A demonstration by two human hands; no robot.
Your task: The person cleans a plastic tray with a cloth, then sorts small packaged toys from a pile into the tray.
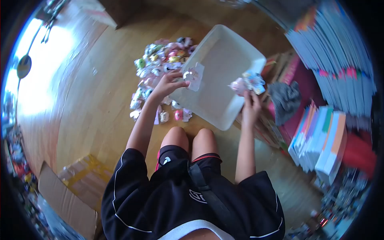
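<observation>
My left hand [166, 85] pinches a small pale trinket on a clear-and-white card [194, 76], held over the left edge of a white plastic bin [218, 52]. In my right hand [251, 107] is a small pink plush trinket [239, 86] with a light-blue printed card [254, 81], above the bin's right side. Blur hides the finer details of both. The bin tilts at an angle, and its visible floor is bare. Left of it, many small packaged plush trinkets [150, 82] lie in rows on the wooden floor, several in pink, white, green and yellow.
Tall stacks of papers or books [332, 52] rise at the right, with a smaller book stack [318, 140] below. A grey cloth [285, 102] hangs over a pink box beside cardboard. At lower left stands an open cardboard box [68, 200]. Mixed clutter lines both lower edges.
</observation>
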